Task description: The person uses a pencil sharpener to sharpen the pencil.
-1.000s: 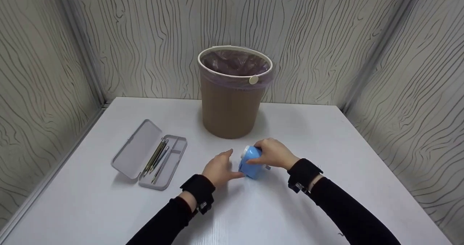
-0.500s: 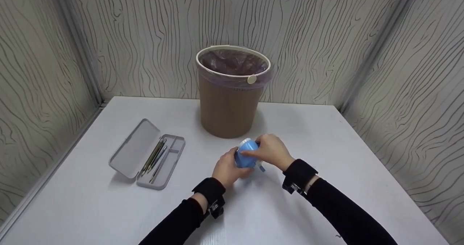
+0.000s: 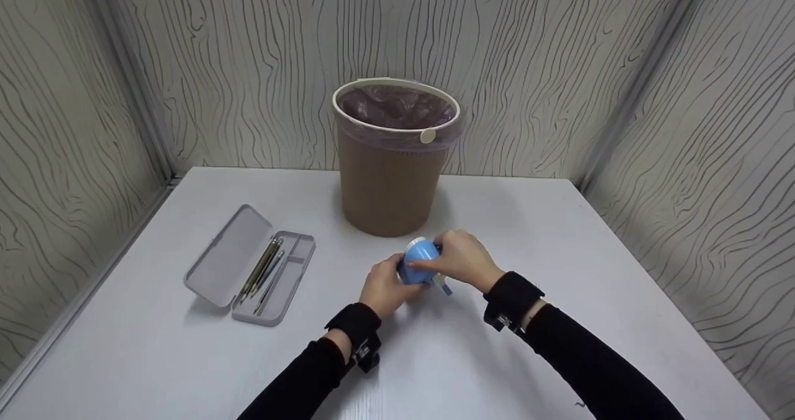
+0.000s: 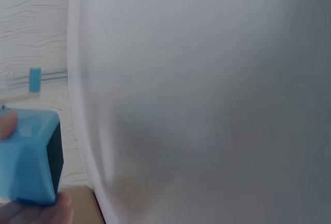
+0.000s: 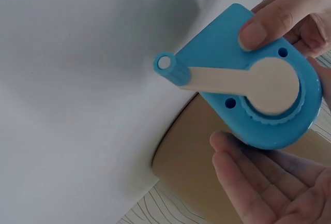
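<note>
A light-blue hand-crank pencil sharpener (image 3: 421,255) is held between both hands over the white table, in front of the bin. My right hand (image 3: 467,260) grips it from the right, thumb across the near side and fingers round the far side. My left hand (image 3: 385,288) holds it from the left, its fingertips partly hidden behind the body. In the right wrist view, the white crank (image 5: 222,80) with its blue knob (image 5: 173,69) sticks out from the sharpener's face. The dark base (image 4: 55,157) shows in the left wrist view.
A brown bin (image 3: 388,187) with a purple liner stands behind the hands. At the left lies an open grey pencil case (image 3: 292,286) with several pencils (image 3: 262,269) in it. Wood-patterned walls (image 3: 267,66) enclose the table (image 3: 509,215) at the back and sides.
My left hand has moved right and taken hold of the pencil sharpener. The sharpener has turned and shifted slightly left, so its crank knob shows more below the right hand.
</note>
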Action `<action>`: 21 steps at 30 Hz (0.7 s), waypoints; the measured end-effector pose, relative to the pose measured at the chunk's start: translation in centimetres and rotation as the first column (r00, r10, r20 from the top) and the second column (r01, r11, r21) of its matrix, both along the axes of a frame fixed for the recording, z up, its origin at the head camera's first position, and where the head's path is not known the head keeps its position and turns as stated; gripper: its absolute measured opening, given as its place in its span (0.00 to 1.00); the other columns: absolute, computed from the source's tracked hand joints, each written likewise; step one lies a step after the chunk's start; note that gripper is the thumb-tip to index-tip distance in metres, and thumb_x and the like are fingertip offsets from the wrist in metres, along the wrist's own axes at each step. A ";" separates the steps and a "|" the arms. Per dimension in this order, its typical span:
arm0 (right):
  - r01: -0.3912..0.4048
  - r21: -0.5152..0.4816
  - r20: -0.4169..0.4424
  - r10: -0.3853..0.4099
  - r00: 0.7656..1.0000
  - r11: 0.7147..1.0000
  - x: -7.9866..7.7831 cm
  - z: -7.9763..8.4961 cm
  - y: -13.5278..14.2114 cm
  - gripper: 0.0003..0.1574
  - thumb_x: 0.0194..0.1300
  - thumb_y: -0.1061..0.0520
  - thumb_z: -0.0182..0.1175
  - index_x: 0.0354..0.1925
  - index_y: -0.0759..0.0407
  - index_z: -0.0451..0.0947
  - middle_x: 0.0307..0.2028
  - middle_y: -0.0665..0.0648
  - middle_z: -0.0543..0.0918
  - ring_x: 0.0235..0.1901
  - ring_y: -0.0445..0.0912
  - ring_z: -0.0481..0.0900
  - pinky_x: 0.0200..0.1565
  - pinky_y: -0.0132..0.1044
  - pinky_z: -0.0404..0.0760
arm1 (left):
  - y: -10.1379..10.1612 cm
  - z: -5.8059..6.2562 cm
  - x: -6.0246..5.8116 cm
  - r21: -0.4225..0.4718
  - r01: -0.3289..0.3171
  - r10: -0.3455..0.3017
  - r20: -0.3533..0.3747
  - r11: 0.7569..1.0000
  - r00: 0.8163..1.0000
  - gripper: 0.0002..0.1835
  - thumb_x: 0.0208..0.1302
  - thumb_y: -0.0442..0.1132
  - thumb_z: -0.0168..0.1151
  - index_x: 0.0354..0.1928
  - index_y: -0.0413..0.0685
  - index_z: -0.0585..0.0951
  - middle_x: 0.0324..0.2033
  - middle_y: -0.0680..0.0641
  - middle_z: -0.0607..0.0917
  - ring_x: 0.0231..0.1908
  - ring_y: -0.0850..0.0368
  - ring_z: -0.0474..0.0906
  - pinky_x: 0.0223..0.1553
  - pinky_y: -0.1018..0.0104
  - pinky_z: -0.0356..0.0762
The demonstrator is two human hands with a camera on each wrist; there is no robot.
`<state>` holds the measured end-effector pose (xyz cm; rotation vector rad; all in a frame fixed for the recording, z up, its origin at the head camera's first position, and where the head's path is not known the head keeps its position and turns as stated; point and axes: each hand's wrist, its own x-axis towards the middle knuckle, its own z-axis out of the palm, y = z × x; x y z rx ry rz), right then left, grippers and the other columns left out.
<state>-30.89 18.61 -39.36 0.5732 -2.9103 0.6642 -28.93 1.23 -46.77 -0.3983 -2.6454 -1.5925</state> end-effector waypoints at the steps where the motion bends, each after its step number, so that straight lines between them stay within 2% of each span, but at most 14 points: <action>1: -0.029 0.005 0.002 0.029 1.000 1.000 0.0 0.1 0.1 0.29 0.53 0.34 0.76 0.29 0.59 0.85 0.22 0.48 0.82 0.23 0.38 0.73 0.27 0.31 0.74 | -0.3 0.0 -0.1 0.007 0.017 -0.017 0.005 1.000 1.000 0.36 0.58 0.43 0.76 0.65 0.34 0.75 0.61 0.34 0.83 0.63 0.40 0.80 0.67 0.45 0.77; 3: -0.101 0.020 0.005 0.101 0.995 0.995 -0.1 0.2 0.3 0.30 0.55 0.34 0.75 0.37 0.59 0.88 0.28 0.51 0.88 0.27 0.38 0.79 0.32 0.34 0.81 | -1.0 0.1 -0.3 0.018 0.060 -0.061 0.023 0.998 0.998 0.36 0.58 0.43 0.76 0.66 0.34 0.75 0.62 0.35 0.83 0.64 0.41 0.79 0.68 0.46 0.76; 6: -0.212 0.042 0.010 0.211 0.977 0.976 -0.1 0.4 0.7 0.34 0.57 0.35 0.74 0.50 0.60 0.86 0.39 0.55 0.92 0.38 0.43 0.87 0.45 0.42 0.87 | -2.2 0.2 -0.6 0.023 0.138 -0.139 0.041 0.990 0.989 0.36 0.59 0.41 0.75 0.66 0.34 0.75 0.63 0.34 0.82 0.65 0.40 0.79 0.69 0.45 0.75; 10: -0.312 0.032 0.061 0.310 0.949 0.949 -0.1 0.8 1.4 0.43 0.57 0.36 0.74 0.62 0.60 0.80 0.54 0.59 0.89 0.55 0.53 0.87 0.59 0.52 0.84 | -3.5 0.6 -1.1 0.015 0.233 -0.234 0.065 0.972 0.970 0.36 0.60 0.41 0.75 0.67 0.34 0.74 0.63 0.35 0.82 0.64 0.40 0.80 0.68 0.46 0.76; 15: -0.371 -0.034 0.171 0.371 0.913 0.928 -0.3 1.6 1.9 0.50 0.56 0.40 0.77 0.68 0.64 0.74 0.65 0.65 0.81 0.65 0.61 0.80 0.66 0.58 0.78 | -5.0 1.1 -1.4 0.000 0.310 -0.308 0.115 0.951 0.944 0.37 0.59 0.42 0.76 0.69 0.36 0.73 0.63 0.37 0.82 0.63 0.41 0.80 0.69 0.46 0.75; 21: -0.429 -0.083 0.277 0.435 0.857 0.899 -0.5 2.0 2.2 0.49 0.55 0.47 0.78 0.69 0.64 0.72 0.68 0.65 0.78 0.69 0.59 0.76 0.67 0.55 0.78 | -5.7 1.2 -1.4 0.022 0.414 -0.413 0.152 0.910 0.898 0.37 0.59 0.40 0.76 0.69 0.38 0.74 0.63 0.38 0.82 0.64 0.42 0.80 0.70 0.46 0.74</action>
